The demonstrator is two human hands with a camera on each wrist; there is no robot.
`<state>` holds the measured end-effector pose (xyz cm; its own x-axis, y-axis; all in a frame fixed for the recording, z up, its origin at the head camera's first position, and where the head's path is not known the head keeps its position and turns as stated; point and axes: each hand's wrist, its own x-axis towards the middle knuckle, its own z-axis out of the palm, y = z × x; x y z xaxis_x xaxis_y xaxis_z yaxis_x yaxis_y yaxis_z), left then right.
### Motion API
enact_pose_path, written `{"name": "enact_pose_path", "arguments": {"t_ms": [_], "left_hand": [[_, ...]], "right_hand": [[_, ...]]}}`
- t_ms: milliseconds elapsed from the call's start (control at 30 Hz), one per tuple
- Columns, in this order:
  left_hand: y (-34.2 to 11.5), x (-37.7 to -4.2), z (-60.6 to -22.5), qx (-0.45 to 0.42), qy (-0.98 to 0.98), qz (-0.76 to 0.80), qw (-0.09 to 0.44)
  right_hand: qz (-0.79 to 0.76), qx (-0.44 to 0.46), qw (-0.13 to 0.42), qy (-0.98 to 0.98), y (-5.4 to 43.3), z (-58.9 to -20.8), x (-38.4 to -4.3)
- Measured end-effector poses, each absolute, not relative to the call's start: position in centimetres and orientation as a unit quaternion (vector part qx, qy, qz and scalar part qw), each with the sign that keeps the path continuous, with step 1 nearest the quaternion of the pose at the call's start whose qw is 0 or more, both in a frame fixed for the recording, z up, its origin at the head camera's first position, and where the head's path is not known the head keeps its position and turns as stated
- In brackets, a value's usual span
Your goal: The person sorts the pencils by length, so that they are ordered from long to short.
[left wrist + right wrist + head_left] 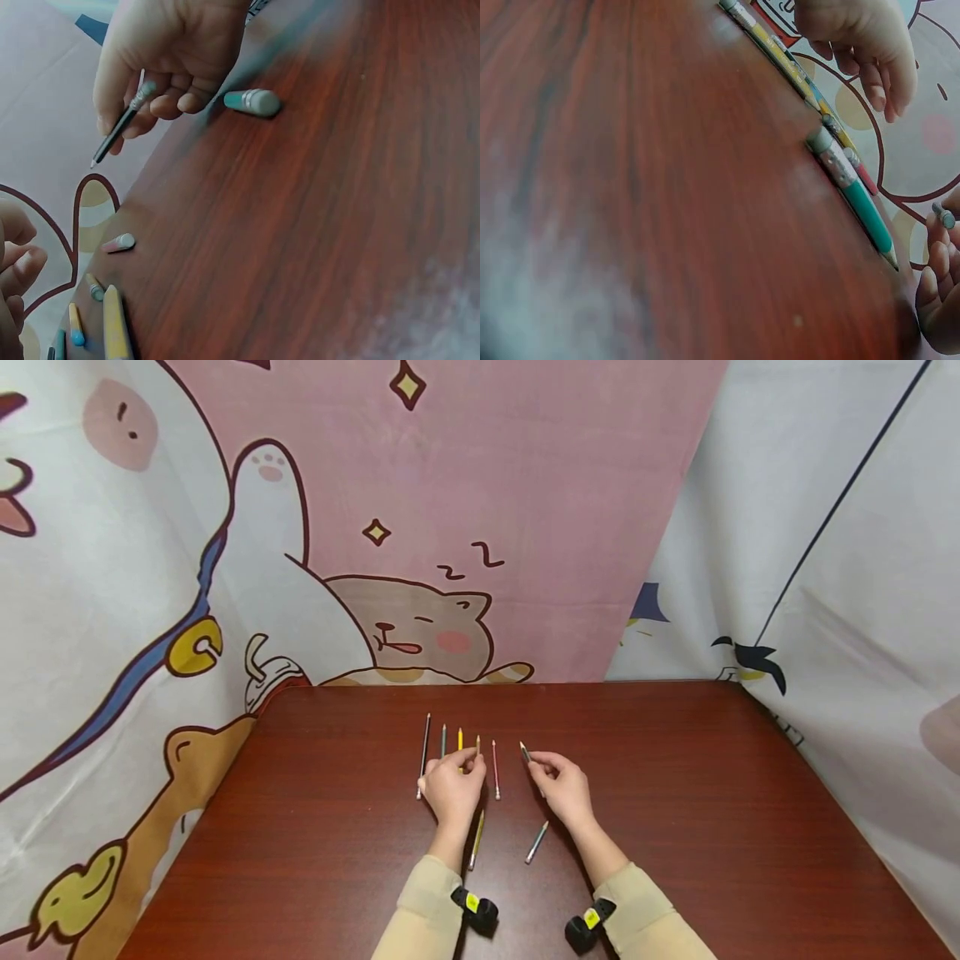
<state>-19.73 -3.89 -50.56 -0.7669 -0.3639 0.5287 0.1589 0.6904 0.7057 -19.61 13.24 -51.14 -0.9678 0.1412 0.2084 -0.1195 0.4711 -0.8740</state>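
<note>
My right hand (561, 787) pinches a dark pencil (525, 752) between thumb and fingers. In the left wrist view this pencil (120, 127) slants tip down, with its eraser end up. My left hand (453, 789) is over the row of pencils, fingers loosely bent; the right wrist view shows no pencil in it. Just past its fingertips is the tip of a tan pencil (478, 743). A pink pencil (495, 768) lies between the hands. On the left are a black pencil (424, 752), a teal pencil (443, 740) and a yellow pencil (460, 737), partly hidden by the left hand.
Nearer the front, a second yellow pencil (476, 842) lies beside the left wrist, and a short green pencil (537, 842) rests near the right wrist. All lie on a brown wooden table (712, 827). A cartoon-printed cloth (562, 527) hangs behind the table.
</note>
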Motion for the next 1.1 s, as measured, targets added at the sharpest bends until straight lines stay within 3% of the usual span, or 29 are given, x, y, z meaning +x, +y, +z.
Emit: {"name": "enact_pose_path", "arguments": {"t_ms": [267, 867, 1100], "left_hand": [[-4.2, -19.4, -50.5, 0.062, -0.854, -0.388, 0.340], [-4.9, -18.3, -50.3, 0.047, -0.841, -0.416, 0.343], [-5.7, -17.7, -50.3, 0.032, -0.853, -0.412, 0.319]], "right_hand": [[0.512, -0.011, 0.136, -0.848, 12.5, -51.4, -20.2], [0.517, -0.015, 0.083, -0.852, 12.0, -51.3, -21.0], [0.492, -0.001, 0.084, -0.867, 11.8, -51.4, -21.4]]}}
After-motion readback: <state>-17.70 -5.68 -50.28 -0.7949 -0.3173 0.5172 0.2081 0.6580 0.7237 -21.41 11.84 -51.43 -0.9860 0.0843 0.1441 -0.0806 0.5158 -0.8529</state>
